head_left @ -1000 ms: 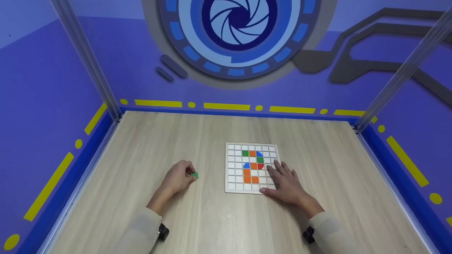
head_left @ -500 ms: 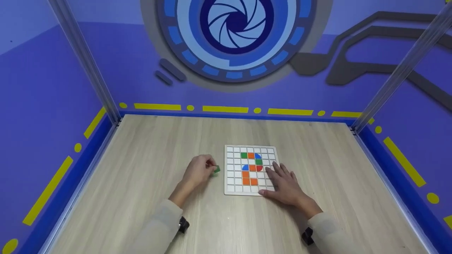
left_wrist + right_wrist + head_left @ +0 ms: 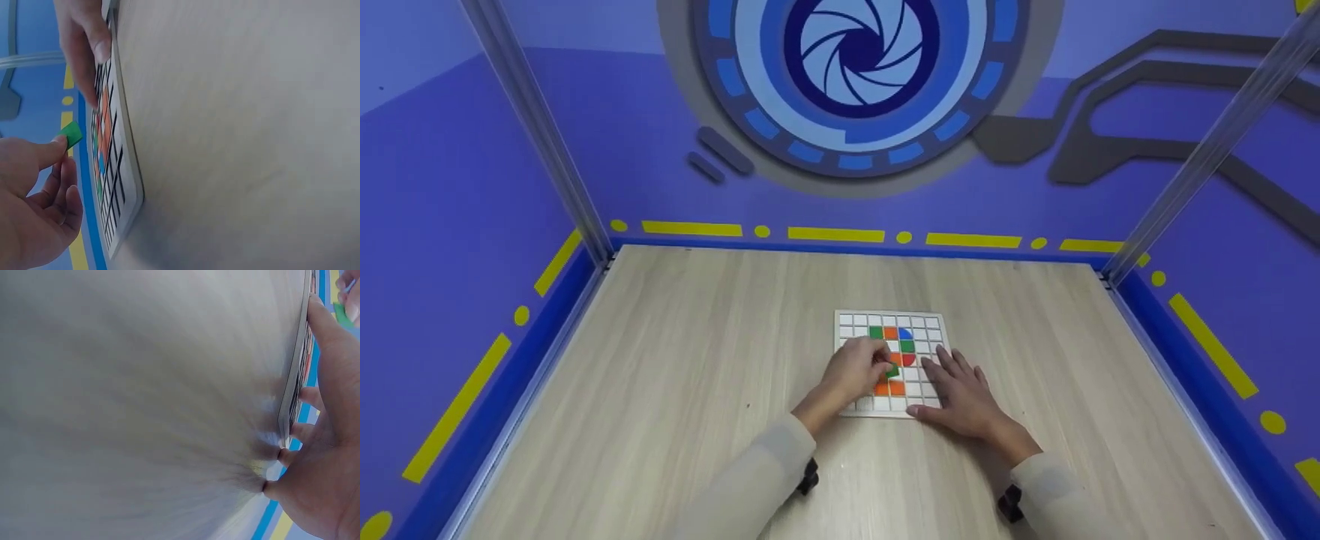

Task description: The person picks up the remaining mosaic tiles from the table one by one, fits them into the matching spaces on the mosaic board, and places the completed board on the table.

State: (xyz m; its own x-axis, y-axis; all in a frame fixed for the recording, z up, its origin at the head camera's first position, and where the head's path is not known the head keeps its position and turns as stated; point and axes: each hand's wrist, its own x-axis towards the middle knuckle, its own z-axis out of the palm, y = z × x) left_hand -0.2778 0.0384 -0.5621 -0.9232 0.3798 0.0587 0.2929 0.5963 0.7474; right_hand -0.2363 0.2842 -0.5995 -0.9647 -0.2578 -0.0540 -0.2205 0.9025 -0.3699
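Observation:
My left hand (image 3: 855, 369) pinches a small green tile (image 3: 71, 134) between thumb and fingers, over the white gridded board (image 3: 851, 405). In the head view the green tile sits just right of the fingertips, above the lower middle cells. Orange, blue, red and green pieces fill several cells of the board; the hand hides some of them. My right hand (image 3: 966, 394) lies with fingers spread on the board's right side, thumb at the lower edge. In the right wrist view its thumb (image 3: 323, 320) rests on the board's rim, and some fingertips reach past the board to the table.
The wooden table (image 3: 697, 337) spreads around the board. Blue walls with yellow dashes (image 3: 836, 235) rise along its back and sides, with metal posts (image 3: 1185, 180) at the back corners.
My left hand has carried the green tile rightward from the bare table on the left to over the board. The right hand has stayed on the board's right side.

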